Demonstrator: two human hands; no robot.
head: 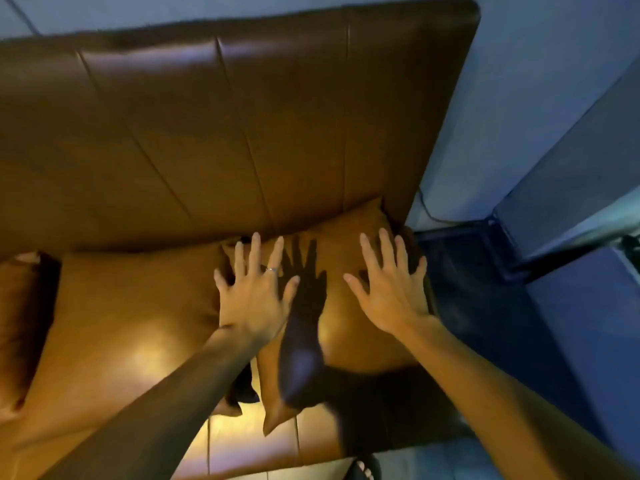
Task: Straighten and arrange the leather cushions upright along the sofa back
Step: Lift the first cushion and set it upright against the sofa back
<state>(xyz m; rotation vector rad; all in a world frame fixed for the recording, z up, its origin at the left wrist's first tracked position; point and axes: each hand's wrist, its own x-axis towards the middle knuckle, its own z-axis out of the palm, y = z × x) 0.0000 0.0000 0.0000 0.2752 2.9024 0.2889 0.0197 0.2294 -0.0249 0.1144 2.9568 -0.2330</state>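
Note:
A brown leather sofa back [214, 133] fills the upper view. Against it at the right end leans a tan leather cushion [346, 327]. My left hand [254, 296] is spread flat over that cushion's left edge, where it meets a second tan cushion [131, 313] to the left. My right hand [391, 289] lies flat with fingers apart on the right cushion's upper right part. Neither hand grips anything. At the far left edge, part of a third, darker cushion [20, 306] shows.
The sofa seat [242, 441] runs along the bottom. A blue-lit wall [540, 84] and a dark floor [502, 323] lie to the right of the sofa's end, with a thin cable [427, 211] by the wall. Toes of a foot [365, 471] show at the bottom.

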